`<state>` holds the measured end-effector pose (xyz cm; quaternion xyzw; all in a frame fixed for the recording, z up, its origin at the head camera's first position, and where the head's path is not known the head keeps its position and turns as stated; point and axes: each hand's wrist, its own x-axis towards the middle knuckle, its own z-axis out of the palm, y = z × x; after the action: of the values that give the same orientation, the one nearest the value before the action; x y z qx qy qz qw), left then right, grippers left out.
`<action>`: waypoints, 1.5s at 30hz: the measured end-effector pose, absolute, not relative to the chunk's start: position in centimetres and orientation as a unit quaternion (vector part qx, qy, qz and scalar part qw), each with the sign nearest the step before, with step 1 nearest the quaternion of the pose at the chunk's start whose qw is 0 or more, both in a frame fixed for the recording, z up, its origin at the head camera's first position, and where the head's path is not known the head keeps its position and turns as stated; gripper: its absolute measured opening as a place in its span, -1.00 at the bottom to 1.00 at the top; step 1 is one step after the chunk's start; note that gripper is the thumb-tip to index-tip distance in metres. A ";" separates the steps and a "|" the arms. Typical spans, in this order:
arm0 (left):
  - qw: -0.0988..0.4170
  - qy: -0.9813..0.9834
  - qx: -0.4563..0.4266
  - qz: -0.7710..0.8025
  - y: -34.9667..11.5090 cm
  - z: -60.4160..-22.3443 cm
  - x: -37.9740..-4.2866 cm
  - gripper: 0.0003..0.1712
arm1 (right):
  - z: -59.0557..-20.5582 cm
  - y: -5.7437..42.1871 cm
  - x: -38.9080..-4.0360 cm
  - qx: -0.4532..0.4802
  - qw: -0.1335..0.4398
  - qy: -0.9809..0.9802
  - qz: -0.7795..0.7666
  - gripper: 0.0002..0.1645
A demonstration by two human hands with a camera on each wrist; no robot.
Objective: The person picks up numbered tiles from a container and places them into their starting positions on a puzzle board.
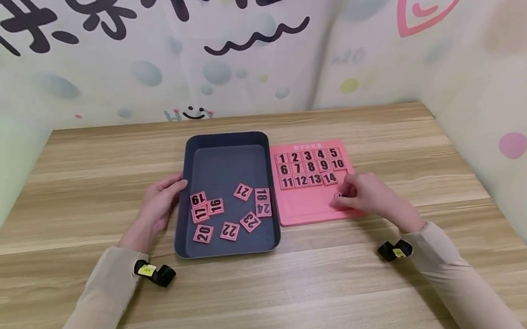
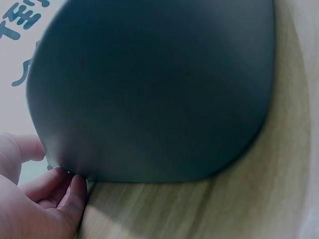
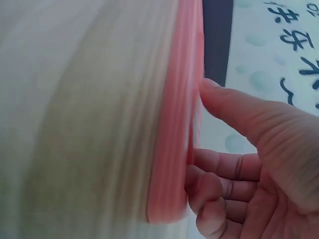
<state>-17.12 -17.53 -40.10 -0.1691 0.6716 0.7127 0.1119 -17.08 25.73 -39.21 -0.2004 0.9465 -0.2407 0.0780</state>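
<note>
On a wood-grain table (image 1: pixel 275 299), the left hand (image 1: pixel 158 205) grips the left rim of a dark tray (image 1: pixel 226 168) of loose numbered tiles (image 1: pixel 229 231). Right beside it lies a pink board (image 1: pixel 305 207) bearing tiles 1 to 14 (image 1: pixel 311 167); over its lower right, the right hand (image 1: pixel 370 193) pinches what seems another tile (image 1: pixel 340 195), mostly hidden

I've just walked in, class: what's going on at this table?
A person's right hand pinches a tile, its number mostly hidden, at the right side of the pink board. Tiles 1 to 14 lie on the board in order. The left hand holds the dark tray by its left edge; nine tiles lie inside.
</note>
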 end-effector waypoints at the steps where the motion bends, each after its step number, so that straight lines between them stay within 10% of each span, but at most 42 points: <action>1: 0.112 0.670 -0.170 0.714 -17.5 -40.1 -17.1 -0.38 | -39.3 25.9 -17.1 -0.202 0.074 0.944 -0.248 -0.71; 17: 0.119 0.680 -0.166 0.705 -17.5 -40.1 -17.3 -0.38 | -39.4 27.9 -17.7 -0.373 0.069 0.890 -0.252 -0.53; 45: 0.111 0.677 -0.166 0.709 -17.6 -40.3 -17.3 -0.37 | -38.5 27.5 -17.7 -0.254 0.070 0.946 -0.189 -0.64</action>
<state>-17.29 -17.63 -40.29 -0.1659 0.6766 0.7087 0.1115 -17.74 27.55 -38.54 -0.2538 0.9460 -0.1888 0.0700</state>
